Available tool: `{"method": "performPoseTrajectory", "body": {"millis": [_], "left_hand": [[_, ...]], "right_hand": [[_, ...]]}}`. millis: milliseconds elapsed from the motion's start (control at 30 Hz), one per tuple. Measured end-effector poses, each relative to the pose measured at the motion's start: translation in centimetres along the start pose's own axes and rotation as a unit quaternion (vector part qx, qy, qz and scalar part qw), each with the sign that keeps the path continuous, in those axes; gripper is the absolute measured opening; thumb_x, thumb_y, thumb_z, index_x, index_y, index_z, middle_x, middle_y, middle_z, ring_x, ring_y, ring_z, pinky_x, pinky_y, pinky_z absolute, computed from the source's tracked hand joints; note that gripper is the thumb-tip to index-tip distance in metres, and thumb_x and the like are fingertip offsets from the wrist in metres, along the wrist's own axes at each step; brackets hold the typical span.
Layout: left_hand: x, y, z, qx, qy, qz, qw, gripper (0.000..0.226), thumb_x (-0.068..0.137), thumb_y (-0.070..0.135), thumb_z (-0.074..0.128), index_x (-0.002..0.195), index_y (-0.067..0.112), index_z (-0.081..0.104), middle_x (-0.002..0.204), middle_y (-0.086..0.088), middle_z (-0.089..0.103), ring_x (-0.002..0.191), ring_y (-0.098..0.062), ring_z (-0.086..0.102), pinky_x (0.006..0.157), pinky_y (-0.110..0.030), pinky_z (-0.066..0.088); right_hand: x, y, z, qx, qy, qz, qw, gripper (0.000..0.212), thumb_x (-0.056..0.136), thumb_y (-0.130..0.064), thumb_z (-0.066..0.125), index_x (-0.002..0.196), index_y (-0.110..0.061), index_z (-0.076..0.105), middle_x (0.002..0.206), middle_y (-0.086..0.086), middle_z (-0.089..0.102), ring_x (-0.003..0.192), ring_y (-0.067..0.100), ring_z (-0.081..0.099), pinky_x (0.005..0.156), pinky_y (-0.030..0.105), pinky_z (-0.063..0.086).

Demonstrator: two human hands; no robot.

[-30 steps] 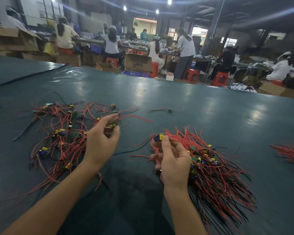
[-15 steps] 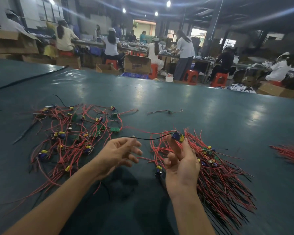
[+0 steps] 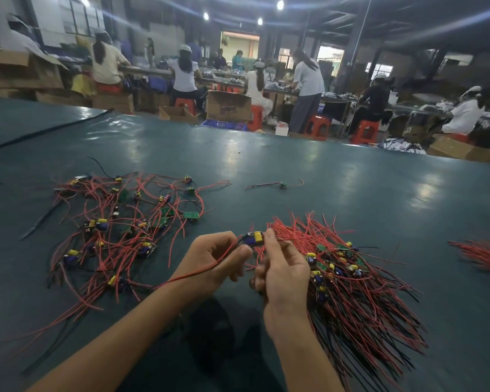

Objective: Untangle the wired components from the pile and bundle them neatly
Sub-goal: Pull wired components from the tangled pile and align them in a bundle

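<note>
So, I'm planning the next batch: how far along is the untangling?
Partly done: an aligned bundle lies by the right hand. In hand: that hand pinches one component, its red wire running through the left hand. To do: the tangled pile and one stray component farther back.

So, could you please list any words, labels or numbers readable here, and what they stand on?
Cardboard box behind the table: dark print on its front, too blurred to read.
Small parts in the wire pile: no legible markings.
No other text shows.
</note>
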State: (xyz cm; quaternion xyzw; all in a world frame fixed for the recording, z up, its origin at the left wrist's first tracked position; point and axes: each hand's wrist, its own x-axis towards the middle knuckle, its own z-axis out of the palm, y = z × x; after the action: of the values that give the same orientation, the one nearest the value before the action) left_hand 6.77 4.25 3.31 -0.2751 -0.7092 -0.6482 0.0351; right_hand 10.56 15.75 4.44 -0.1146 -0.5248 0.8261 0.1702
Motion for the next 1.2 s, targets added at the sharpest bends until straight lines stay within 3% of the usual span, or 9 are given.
{"method": "performPoseTrajectory", "body": {"millis": [133,367,500,667,800,1067,1200], "left_hand": [[0.4,0.2,-0.2,-0.025,0.034,0.001,0.999,0.043,0.089,0.043,0.049,0.062,0.010,0.055,0.052,-0.003,0.060,0.046,-0.015,0.056,0.044,-0.020,0.041],[0.6,0.2,-0.3,-0.042,0.039,-0.003,0.998,0.042,0.082,0.044,0.060,0.052,0.015,0.061,0.046,0.000,0.055,0.042,-0.012,0.050,0.044,-0.018,0.040],[0.8,0.2,-0.6,-0.041,0.009,-0.010,0.999,0.042,0.078,0.045,0.062,0.049,0.014,0.061,0.044,-0.006,0.054,0.041,-0.016,0.049,0.046,-0.019,0.040],[0.9,0.3,-1.3,-0.019,-0.017,-0.034,0.999,0.039,0.075,0.042,0.065,0.046,0.016,0.059,0.043,-0.003,0.054,0.038,-0.015,0.051,0.045,-0.020,0.042],[1.0,0.8,-1.7,-0.029,-0.022,-0.036,0.999,0.038,0.069,0.044,0.064,0.043,0.017,0.058,0.041,-0.001,0.052,0.035,-0.014,0.048,0.044,-0.020,0.041],[1.0,0.3,-2.1,-0.104,0.035,-0.053,0.993,0.041,0.072,0.043,0.064,0.046,0.012,0.057,0.045,-0.009,0.050,0.039,-0.019,0.047,0.046,-0.024,0.041],[0.9,0.3,-1.6,-0.097,0.020,-0.060,0.993,0.044,0.075,0.047,0.063,0.052,0.010,0.059,0.049,-0.010,0.053,0.044,-0.019,0.050,0.049,-0.026,0.040]], "right_hand": [[-0.4,0.7,0.3,-0.056,-0.035,-0.043,0.997,0.025,0.094,-0.020,0.064,0.069,-0.014,0.061,0.044,-0.006,0.050,0.035,0.006,0.044,0.034,0.018,0.035],[-0.8,0.9,0.7,-0.086,-0.068,-0.086,0.990,0.032,0.094,-0.016,0.063,0.064,-0.021,0.072,0.055,0.001,0.066,0.045,0.008,0.060,0.042,0.018,0.044],[-0.6,1.0,0.7,-0.060,-0.044,-0.056,0.996,0.040,0.097,-0.016,0.060,0.059,-0.022,0.072,0.053,-0.003,0.061,0.042,0.004,0.050,0.042,0.014,0.039],[0.8,0.0,-0.3,-0.003,0.050,-0.004,0.999,0.025,0.096,-0.018,0.061,0.075,-0.013,0.073,0.053,-0.005,0.058,0.038,0.003,0.036,0.035,0.016,0.029],[2.0,-1.4,-2.4,0.032,0.107,-0.026,0.993,0.023,0.097,-0.016,0.059,0.079,-0.011,0.071,0.053,-0.005,0.060,0.036,0.003,0.035,0.034,0.016,0.029],[1.2,-0.8,-1.4,0.040,0.088,-0.058,0.994,0.027,0.096,-0.027,0.060,0.076,-0.019,0.076,0.055,-0.002,0.062,0.036,0.004,0.033,0.034,0.016,0.027],[0.5,0.1,-0.5,-0.050,0.017,-0.049,0.997,0.033,0.091,-0.033,0.066,0.059,-0.024,0.073,0.054,-0.005,0.059,0.041,0.003,0.038,0.041,0.016,0.032]]}}
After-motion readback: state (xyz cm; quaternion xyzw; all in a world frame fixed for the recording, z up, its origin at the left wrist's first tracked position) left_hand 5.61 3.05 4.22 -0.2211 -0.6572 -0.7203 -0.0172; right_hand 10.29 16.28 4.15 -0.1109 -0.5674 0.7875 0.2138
